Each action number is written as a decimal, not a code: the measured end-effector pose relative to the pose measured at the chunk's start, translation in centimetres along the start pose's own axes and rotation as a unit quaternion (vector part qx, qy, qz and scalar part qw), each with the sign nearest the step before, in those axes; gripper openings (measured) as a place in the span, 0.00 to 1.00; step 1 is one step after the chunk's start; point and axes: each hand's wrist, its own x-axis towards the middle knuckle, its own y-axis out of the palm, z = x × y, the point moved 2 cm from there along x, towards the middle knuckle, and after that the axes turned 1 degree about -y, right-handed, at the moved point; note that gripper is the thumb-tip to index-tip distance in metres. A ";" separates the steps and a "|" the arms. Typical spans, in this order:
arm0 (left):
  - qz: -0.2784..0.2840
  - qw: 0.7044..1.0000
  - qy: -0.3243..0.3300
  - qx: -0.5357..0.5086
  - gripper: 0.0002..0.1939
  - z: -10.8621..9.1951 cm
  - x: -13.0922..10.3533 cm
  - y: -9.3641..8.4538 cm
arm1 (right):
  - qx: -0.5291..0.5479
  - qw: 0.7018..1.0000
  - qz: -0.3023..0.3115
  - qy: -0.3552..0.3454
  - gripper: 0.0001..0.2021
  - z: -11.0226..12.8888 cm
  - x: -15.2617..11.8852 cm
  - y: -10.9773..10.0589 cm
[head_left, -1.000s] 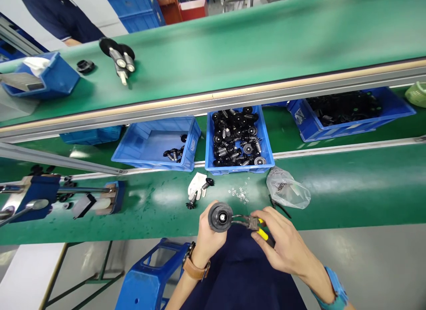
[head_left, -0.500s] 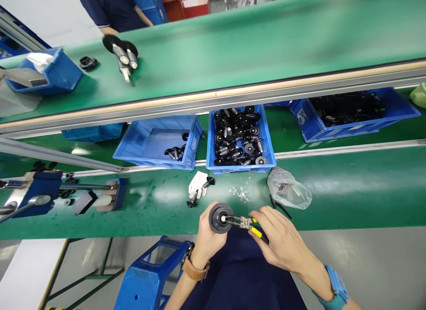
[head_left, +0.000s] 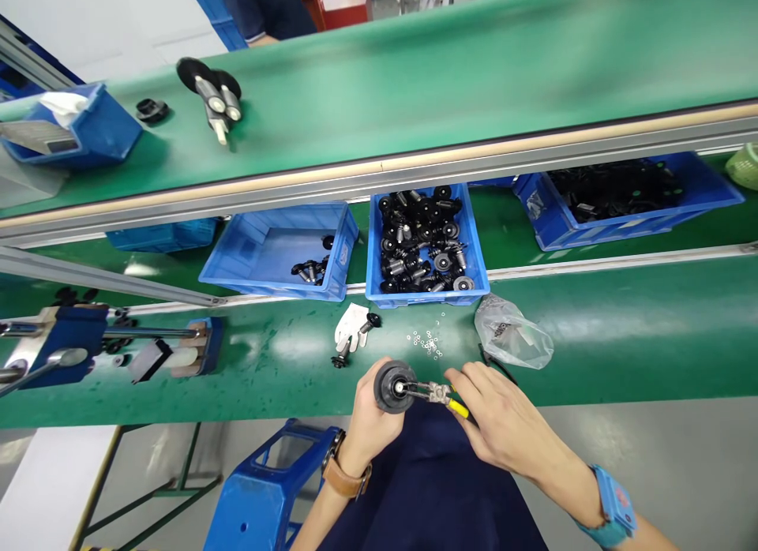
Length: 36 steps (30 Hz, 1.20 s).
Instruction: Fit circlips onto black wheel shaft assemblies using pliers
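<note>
My left hand (head_left: 372,415) is closed around a round black part (head_left: 388,393) with a pale shaft end at its centre. In my right hand (head_left: 494,409) are yellow-handled pliers (head_left: 438,392), their thin tips touching the shaft end in the middle of the part. Whether a ring sits on the tips is too small to tell. Beyond my hands lie scattered small white rings (head_left: 431,344) on the green bench. A white glove (head_left: 350,326) with two black shafted parts by it lies to their left, and a clear plastic bag (head_left: 514,336) to their right.
Two blue bins, one fuller bin (head_left: 427,300) and one sparser bin (head_left: 269,286), stand behind. Another blue bin (head_left: 639,223) is at right. A press fixture (head_left: 171,354) is at left. A green conveyor belt (head_left: 474,85) crosses behind; a blue stool (head_left: 254,496) stands below.
The plier handles have come closer together in my right hand, with the tips still at the shaft end. Across the conveyor, the person has shifted to the right.
</note>
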 end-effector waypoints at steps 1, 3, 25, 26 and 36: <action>-0.001 1.000 0.002 0.002 0.07 0.0 0.0 0.0 | -0.004 1.000 0.007 0.000 0.17 0.0 0.0 0.0; 0.003 1.000 0.002 0.004 0.07 -0.1 0.0 0.0 | -0.006 1.000 0.020 -0.003 0.18 -0.1 -0.1 0.1; -0.031 0.999 -0.011 0.017 0.07 0.6 -0.3 0.1 | -0.057 0.998 -0.027 0.020 0.18 0.7 0.1 1.1; -0.038 0.999 -0.016 0.014 0.07 0.5 -0.3 0.2 | -0.059 0.998 -0.029 0.021 0.18 0.8 0.1 1.1; -0.061 0.998 -0.004 0.005 0.08 0.6 -0.5 0.3 | -0.069 0.996 -0.046 0.035 0.18 1.7 0.1 1.1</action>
